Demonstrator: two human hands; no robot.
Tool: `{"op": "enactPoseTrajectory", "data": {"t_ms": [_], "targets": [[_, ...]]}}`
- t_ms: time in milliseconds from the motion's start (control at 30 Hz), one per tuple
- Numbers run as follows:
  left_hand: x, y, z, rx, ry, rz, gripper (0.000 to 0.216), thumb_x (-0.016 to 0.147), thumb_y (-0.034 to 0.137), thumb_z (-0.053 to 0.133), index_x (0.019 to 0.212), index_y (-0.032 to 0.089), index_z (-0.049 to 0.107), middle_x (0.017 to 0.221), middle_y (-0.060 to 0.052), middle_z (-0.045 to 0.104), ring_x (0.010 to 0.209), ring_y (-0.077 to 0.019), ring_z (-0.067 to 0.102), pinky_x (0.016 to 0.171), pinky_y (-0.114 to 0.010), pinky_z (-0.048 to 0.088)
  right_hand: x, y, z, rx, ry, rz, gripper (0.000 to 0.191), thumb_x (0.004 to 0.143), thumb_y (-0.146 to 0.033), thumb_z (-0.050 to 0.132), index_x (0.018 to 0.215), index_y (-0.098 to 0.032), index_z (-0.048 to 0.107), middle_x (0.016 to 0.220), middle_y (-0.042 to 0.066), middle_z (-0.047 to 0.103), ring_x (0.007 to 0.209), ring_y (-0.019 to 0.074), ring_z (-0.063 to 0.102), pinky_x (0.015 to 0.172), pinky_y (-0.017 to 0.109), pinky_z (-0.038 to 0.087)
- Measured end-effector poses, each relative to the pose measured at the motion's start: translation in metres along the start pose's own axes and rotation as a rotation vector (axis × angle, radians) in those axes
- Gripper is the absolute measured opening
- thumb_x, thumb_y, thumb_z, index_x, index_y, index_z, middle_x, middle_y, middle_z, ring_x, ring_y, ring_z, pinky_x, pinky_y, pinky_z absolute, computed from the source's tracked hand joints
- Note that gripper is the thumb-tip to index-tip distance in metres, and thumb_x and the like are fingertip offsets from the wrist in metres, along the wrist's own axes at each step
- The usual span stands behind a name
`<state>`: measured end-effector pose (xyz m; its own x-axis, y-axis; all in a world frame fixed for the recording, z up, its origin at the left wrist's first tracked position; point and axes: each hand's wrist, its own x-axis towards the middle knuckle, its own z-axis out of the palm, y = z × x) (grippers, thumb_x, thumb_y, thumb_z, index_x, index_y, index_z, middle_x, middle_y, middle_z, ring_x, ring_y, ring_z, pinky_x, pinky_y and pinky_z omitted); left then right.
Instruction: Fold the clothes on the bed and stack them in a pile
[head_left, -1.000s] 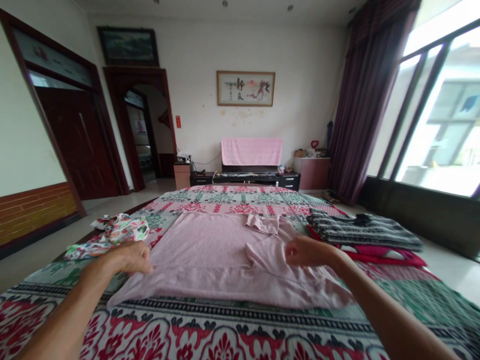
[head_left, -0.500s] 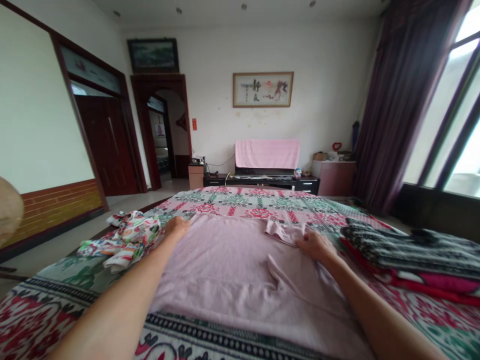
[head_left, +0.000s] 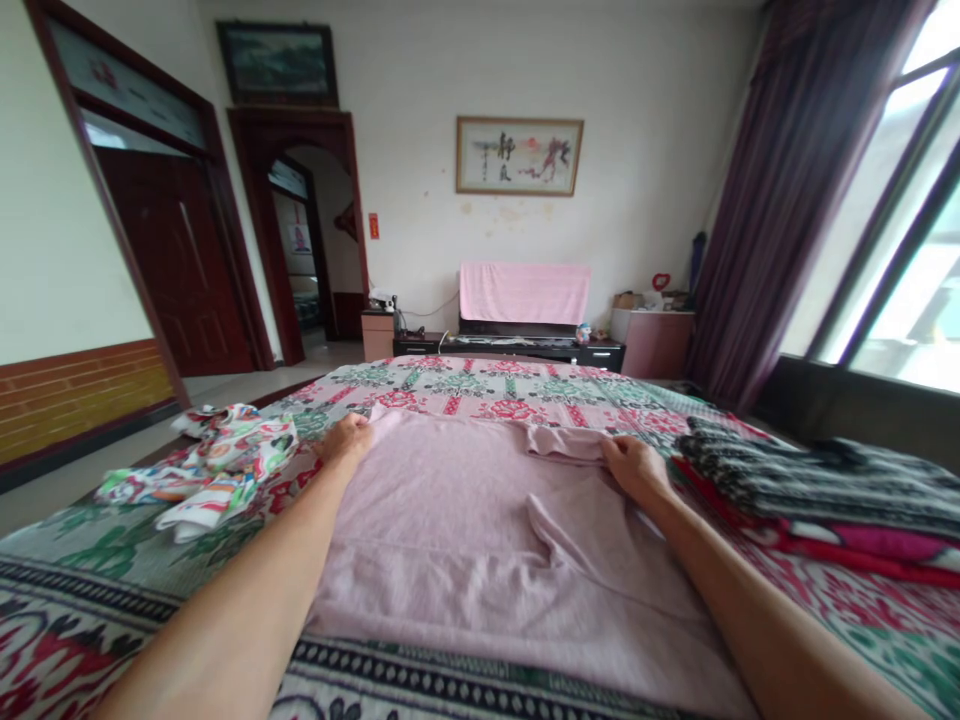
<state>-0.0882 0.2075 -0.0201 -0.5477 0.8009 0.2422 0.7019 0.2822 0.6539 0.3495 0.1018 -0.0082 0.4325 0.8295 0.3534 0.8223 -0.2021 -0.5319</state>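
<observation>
A pale pink garment (head_left: pixel 450 520), which looks like a knit top, lies spread across the patterned bedspread (head_left: pixel 375 390). Its far left corner is pinched in my left hand (head_left: pixel 347 440). At the far right, my right hand (head_left: pixel 634 465) grips the edge beside a folded-over strip of the cloth. A raised crease runs through the garment's right half, and its near edge lies close to me. Both hands are closed on the fabric, with fingertips partly hidden.
To the left lies a crumpled multicoloured printed garment (head_left: pixel 217 465). On the right sits a stack of folded clothes (head_left: pixel 810 490), black-and-white knit over red and pink. Beyond the bed stand a low black cabinet (head_left: pixel 510 350) and a pink cloth (head_left: pixel 525 292) draped over something.
My view has tilted down and turned slightly right. Both hands keep their hold at the garment's far corners, and the folded strip by my right hand looks flatter.
</observation>
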Motion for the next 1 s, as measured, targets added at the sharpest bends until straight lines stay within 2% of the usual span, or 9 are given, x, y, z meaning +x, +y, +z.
{"op": "enactPoseTrajectory", "data": {"t_ms": [133,267,400,500,567,667,733,833,1000], "targets": [[-0.002,-0.004,-0.002,0.006,-0.032,0.037,0.027,0.069,0.027,0.056,0.094,0.026,0.066,0.099,-0.007,0.069,0.093,-0.0293,0.062,0.079,-0.039,0.045,0.0,-0.003,0.005,0.533,-0.007,0.195,0.026,0.073,-0.032,0.054,0.091,-0.015,0.063,0.072,0.004,0.064,0.051,0.0133,0.057,0.047,0.024,0.047],[-0.004,-0.003,-0.001,-0.068,-0.002,0.153,0.048,0.067,0.019,0.056,0.114,0.025,0.059,0.108,-0.007,0.067,0.099,-0.0255,0.062,0.079,-0.031,0.047,-0.004,-0.007,0.007,0.992,-0.119,0.271,0.034,0.07,-0.024,0.06,0.103,-0.02,0.056,0.075,0.001,0.06,0.055,0.0109,0.06,0.051,0.024,0.055],[-0.009,0.004,-0.001,-0.103,-0.03,0.213,0.055,0.069,0.027,0.059,0.124,0.021,0.055,0.119,-0.009,0.063,0.108,-0.026,0.058,0.089,-0.031,0.045,-0.007,-0.008,0.005,1.125,-0.199,0.224,0.052,0.07,-0.02,0.062,0.119,-0.028,0.046,0.074,-0.003,0.058,0.055,0.0095,0.06,0.053,0.023,0.056],[-0.01,0.007,-0.001,-0.115,-0.067,0.236,0.048,0.07,0.032,0.059,0.116,0.02,0.062,0.117,-0.007,0.064,0.11,-0.0252,0.057,0.09,-0.029,0.044,-0.007,-0.008,0.004,1.193,-0.262,0.202,0.032,0.07,-0.015,0.06,0.101,-0.022,0.057,0.075,-0.002,0.059,0.06,0.0098,0.061,0.057,0.022,0.057],[-0.009,0.005,0.0,-0.145,-0.065,0.247,0.04,0.069,0.025,0.057,0.108,0.022,0.067,0.109,-0.005,0.068,0.104,-0.0229,0.06,0.085,-0.026,0.046,-0.006,-0.008,0.004,1.264,-0.307,0.219,0.022,0.068,-0.012,0.059,0.089,-0.018,0.061,0.077,0.001,0.061,0.065,0.0106,0.062,0.061,0.022,0.056],[-0.007,-0.001,0.002,-0.214,-0.037,0.22,0.038,0.067,0.018,0.053,0.1,0.022,0.071,0.089,-0.003,0.073,0.084,-0.0201,0.066,0.07,-0.024,0.048,-0.003,-0.007,0.004,1.322,-0.294,0.199,0.032,0.063,-0.01,0.061,0.094,-0.017,0.06,0.081,0.002,0.064,0.072,0.0127,0.064,0.066,0.023,0.055],[-0.006,-0.005,0.003,-0.25,-0.003,0.179,0.04,0.066,0.018,0.051,0.101,0.022,0.071,0.075,-0.003,0.072,0.067,-0.0181,0.065,0.059,-0.023,0.046,-0.001,-0.005,0.005,1.192,-0.213,0.123,0.043,0.06,-0.01,0.06,0.102,-0.018,0.059,0.085,0.003,0.065,0.076,0.0148,0.064,0.068,0.026,0.054],[-0.006,-0.006,0.002,-0.298,0.03,0.159,0.041,0.068,0.024,0.051,0.104,0.021,0.07,0.062,-0.001,0.068,0.051,-0.0153,0.06,0.049,-0.023,0.042,0.0,0.001,0.006,0.634,-0.033,-0.041,0.046,0.06,-0.011,0.057,0.106,-0.016,0.061,0.091,0.005,0.064,0.085,0.0194,0.061,0.078,0.031,0.05],[-0.009,-0.001,-0.002,-0.337,0.03,0.184,0.04,0.071,0.037,0.054,0.103,0.021,0.07,0.066,-0.002,0.07,0.05,-0.0155,0.059,0.049,-0.024,0.042,-0.009,0.003,0.002,-0.153,0.035,-0.201,0.04,0.07,-0.021,0.053,0.108,-0.013,0.063,0.104,0.016,0.057,0.095,0.0286,0.055,0.081,0.038,0.045]]}}
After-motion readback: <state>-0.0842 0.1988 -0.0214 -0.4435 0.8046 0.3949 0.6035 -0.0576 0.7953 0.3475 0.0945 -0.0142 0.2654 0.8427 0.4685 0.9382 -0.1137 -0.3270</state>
